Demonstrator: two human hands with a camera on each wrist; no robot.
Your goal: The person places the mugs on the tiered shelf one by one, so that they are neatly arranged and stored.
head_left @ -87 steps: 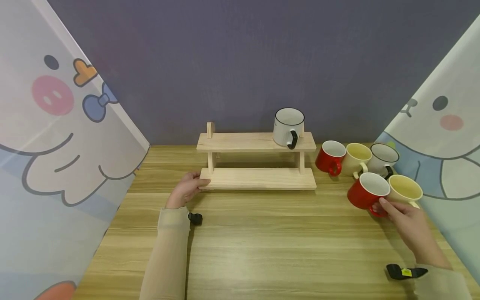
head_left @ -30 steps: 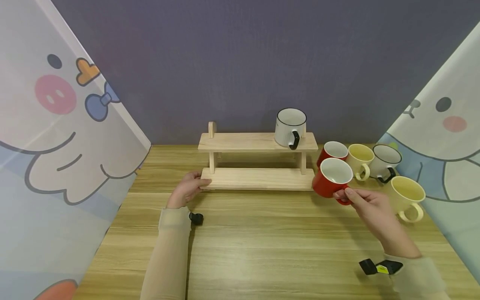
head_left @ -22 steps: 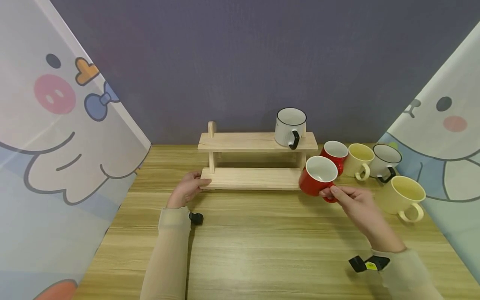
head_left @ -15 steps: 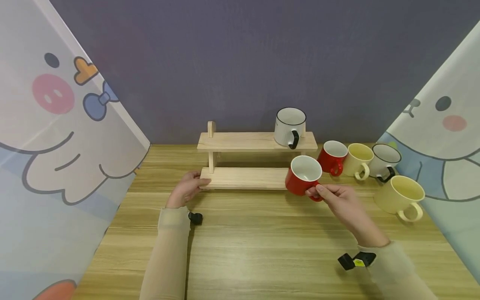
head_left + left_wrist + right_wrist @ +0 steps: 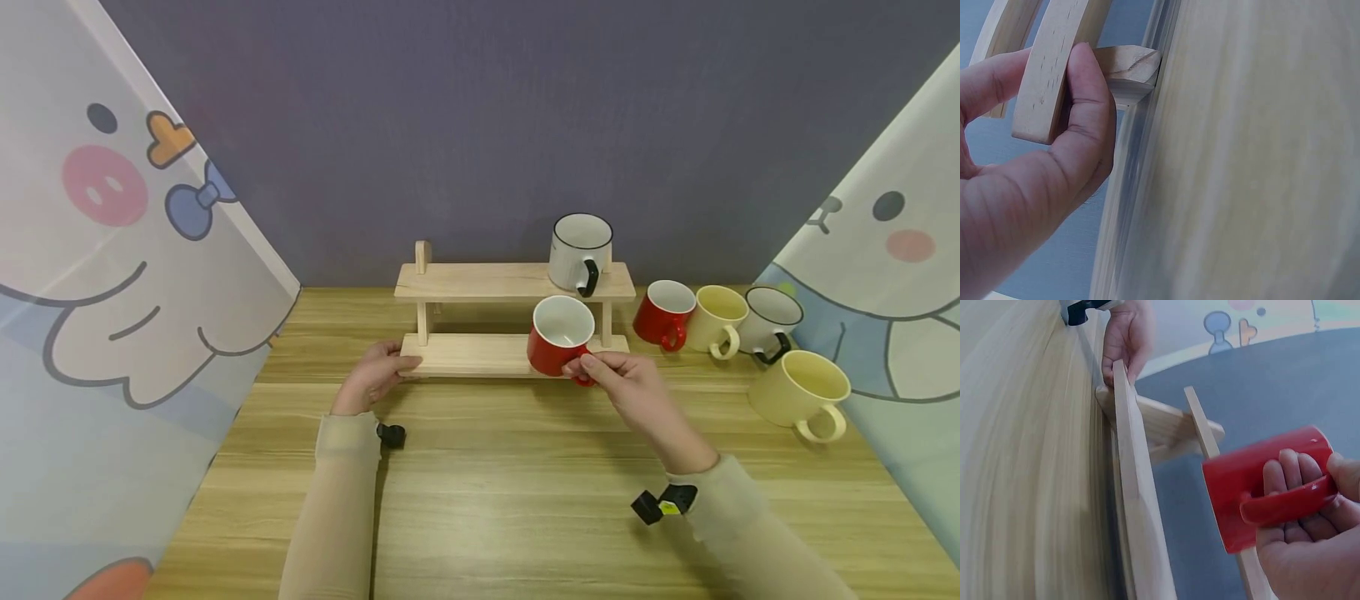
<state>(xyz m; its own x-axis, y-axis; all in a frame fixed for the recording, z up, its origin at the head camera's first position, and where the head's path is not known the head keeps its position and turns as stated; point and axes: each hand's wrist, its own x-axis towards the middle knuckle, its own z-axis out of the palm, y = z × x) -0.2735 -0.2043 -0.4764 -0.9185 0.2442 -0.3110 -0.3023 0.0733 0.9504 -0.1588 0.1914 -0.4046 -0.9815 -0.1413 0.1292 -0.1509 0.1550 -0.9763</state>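
My right hand [image 5: 630, 392] grips the handle of a red mug [image 5: 551, 350] with a white inside. In the head view the mug overlaps the lower board of a two-tier wooden shelf [image 5: 480, 356]; the right wrist view shows it apart from that board. Fingers pass through the handle [image 5: 1288, 503]. My left hand [image 5: 372, 379] pinches the left end of the lower board [image 5: 1047, 81] between thumb and fingers. A white mug [image 5: 577, 254] with a black rim and handle stands at the right of the upper board.
Right of the shelf stand another red mug [image 5: 660, 321], a yellow mug [image 5: 708, 325] and a white black-rimmed mug [image 5: 765, 321]. A second yellow mug [image 5: 787, 396] is nearer the front. A dark wall [image 5: 480, 125] rises behind the wooden table [image 5: 480, 500].
My right hand has lifted the red mug from beside the front yellow mug and carried it left to the front of the shelf. The left hand keeps its place on the board.
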